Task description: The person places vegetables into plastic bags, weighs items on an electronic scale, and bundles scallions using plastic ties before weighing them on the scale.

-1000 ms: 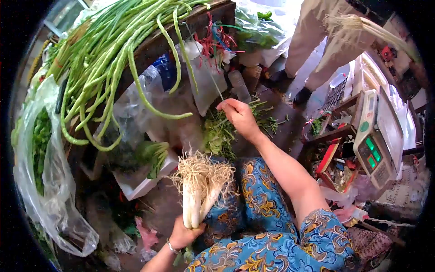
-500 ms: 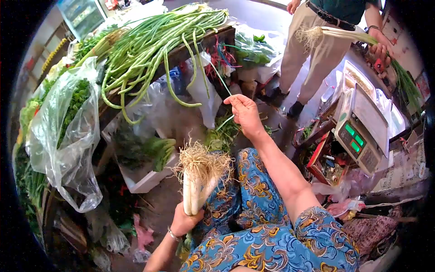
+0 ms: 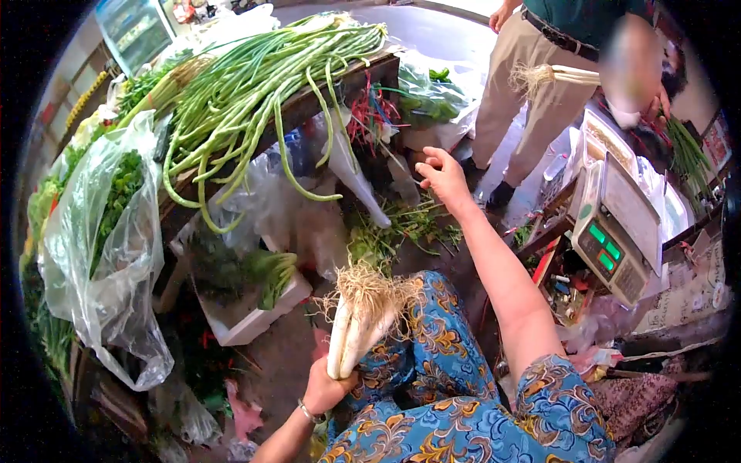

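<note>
My left hand (image 3: pixel 328 387), with a bracelet at the wrist, is wrapped around the white stalks of a bunch of scallions (image 3: pixel 356 328). Their tangled roots point up, in front of my knees. My right hand (image 3: pixel 442 176) is raised further out, its fingers apart and slightly bent, with nothing visible in them. Red and blue ties (image 3: pixel 376 110) hang at the end of the wooden stand, up and to the left of my right hand. Below that hand, loose green leaves (image 3: pixel 401 228) lie on the floor.
Long beans (image 3: pixel 255 108) drape over the stand at left, beside a plastic bag of greens (image 3: pixel 104 255). A white foam box (image 3: pixel 262 312) sits below. At right is a scale (image 3: pixel 614 239) with green digits. A person in light trousers (image 3: pixel 513 85) stands beyond, near more scallions (image 3: pixel 567 75).
The green strand that my right hand held is no longer in it, and its fingers have spread. That hand has shifted right. The scallions in my left hand have moved slightly right.
</note>
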The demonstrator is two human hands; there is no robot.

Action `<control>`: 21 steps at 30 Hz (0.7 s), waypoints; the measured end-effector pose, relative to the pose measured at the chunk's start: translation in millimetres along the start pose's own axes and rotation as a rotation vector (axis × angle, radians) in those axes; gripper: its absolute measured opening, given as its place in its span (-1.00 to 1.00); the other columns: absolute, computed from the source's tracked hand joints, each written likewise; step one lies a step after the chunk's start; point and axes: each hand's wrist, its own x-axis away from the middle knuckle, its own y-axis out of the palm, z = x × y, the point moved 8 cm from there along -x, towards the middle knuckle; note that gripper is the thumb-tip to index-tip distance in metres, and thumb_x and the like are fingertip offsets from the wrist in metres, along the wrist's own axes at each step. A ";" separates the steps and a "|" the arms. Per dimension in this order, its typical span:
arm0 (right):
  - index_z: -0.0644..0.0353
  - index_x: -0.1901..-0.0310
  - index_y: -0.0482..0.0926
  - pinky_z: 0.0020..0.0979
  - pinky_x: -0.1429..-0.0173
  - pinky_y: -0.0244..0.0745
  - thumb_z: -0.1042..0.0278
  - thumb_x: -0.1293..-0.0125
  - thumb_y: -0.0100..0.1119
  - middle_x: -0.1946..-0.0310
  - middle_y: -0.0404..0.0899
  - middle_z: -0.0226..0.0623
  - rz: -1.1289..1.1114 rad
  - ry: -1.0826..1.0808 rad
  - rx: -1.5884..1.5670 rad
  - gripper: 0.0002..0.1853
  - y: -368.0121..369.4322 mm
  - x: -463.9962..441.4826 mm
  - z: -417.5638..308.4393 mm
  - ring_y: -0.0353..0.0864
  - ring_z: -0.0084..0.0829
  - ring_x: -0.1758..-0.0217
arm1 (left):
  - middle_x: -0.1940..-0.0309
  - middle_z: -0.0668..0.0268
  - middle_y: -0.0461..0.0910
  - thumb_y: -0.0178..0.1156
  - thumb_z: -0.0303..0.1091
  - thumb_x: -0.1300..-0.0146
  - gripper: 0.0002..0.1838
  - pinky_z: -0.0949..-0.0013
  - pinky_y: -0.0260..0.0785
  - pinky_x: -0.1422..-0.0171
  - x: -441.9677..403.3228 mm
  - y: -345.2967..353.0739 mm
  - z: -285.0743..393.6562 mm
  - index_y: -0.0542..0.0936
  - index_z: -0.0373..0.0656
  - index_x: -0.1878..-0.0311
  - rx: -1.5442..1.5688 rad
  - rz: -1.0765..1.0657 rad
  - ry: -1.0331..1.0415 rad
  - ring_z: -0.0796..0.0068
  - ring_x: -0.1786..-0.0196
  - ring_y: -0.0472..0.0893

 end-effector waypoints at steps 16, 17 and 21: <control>0.22 0.07 0.61 -0.30 -0.07 0.49 0.37 -0.24 0.19 0.13 0.65 -0.16 -0.001 -0.293 0.105 -0.76 77.3 -98.0 6.5 0.64 -0.25 0.06 | 0.42 0.14 0.68 0.38 -0.38 0.03 -0.72 0.34 0.49 0.22 -11.3 -5.5 -12.2 0.62 -0.29 0.23 -0.063 -0.053 -0.218 0.40 0.36 0.68; 0.21 0.09 0.62 -0.28 -0.08 0.49 0.37 -0.24 0.17 0.14 0.66 -0.16 0.037 -0.286 0.141 -0.77 71.0 -105.5 14.0 0.64 -0.22 0.05 | 0.40 0.14 0.68 0.38 -0.39 0.03 -0.71 0.34 0.49 0.21 -10.8 -6.4 -14.3 0.62 -0.29 0.22 -0.059 -0.037 -0.227 0.40 0.34 0.68; 0.21 0.07 0.63 -0.28 -0.13 0.48 0.38 -0.22 0.12 0.11 0.66 -0.12 0.124 -0.277 0.251 -0.74 48.0 -137.8 34.3 0.63 -0.16 -0.01 | 0.38 0.16 0.69 0.38 -0.40 0.04 -0.69 0.35 0.50 0.17 -15.3 -6.6 -18.7 0.61 -0.29 0.20 -0.043 -0.016 -0.272 0.41 0.30 0.69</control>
